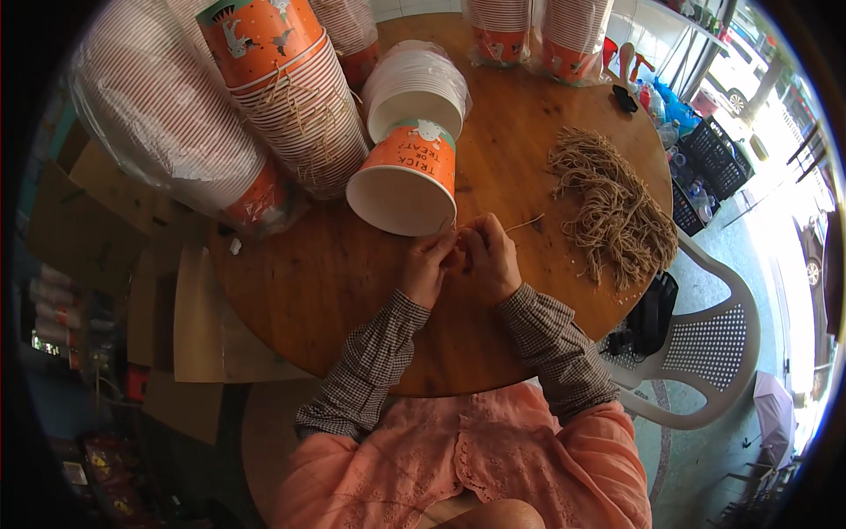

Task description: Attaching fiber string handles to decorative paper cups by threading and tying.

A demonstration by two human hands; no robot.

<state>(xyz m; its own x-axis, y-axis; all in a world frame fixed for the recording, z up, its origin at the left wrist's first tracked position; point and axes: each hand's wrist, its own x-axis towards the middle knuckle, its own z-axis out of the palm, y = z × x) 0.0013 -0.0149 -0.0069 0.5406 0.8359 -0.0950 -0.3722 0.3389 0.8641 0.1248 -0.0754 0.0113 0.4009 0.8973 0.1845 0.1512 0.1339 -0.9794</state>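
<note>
The cup (404, 189) lies tipped on its side on the table (493, 339), round white mouth toward me, its orange printed wall tapering away, and the near part of its rim comes right up to my fingertips. My right grip (493, 257) is pinched closed on a thin strand (527, 222), whose loose end sticks out to the right; my left grip (428, 266) is pinched too, seemingly on the same strand beside the rim, though the fingertips overlap and hide exactly what lies between them. I judge this cup to be partway through getting its string: no finished handle shows on it. The strung stack (304, 123) to the left, with tan strands dangling down its ribbed side, looks like the done part. The white-mouthed cups (416, 101) just behind, in crinkled clear film, show no strands, nor do the bagged stacks (167, 115) further left, so plenty seems left. Right of my hands sits the twine (612, 207), a shaggy, tangled heap of rough tan fibre, a good supply. The table is smooth, round, glossy knotted wood; beyond its edge stand a pale plastic chair (709, 344) with a perforated seat and stiff brown cardboard (198, 313).
</note>
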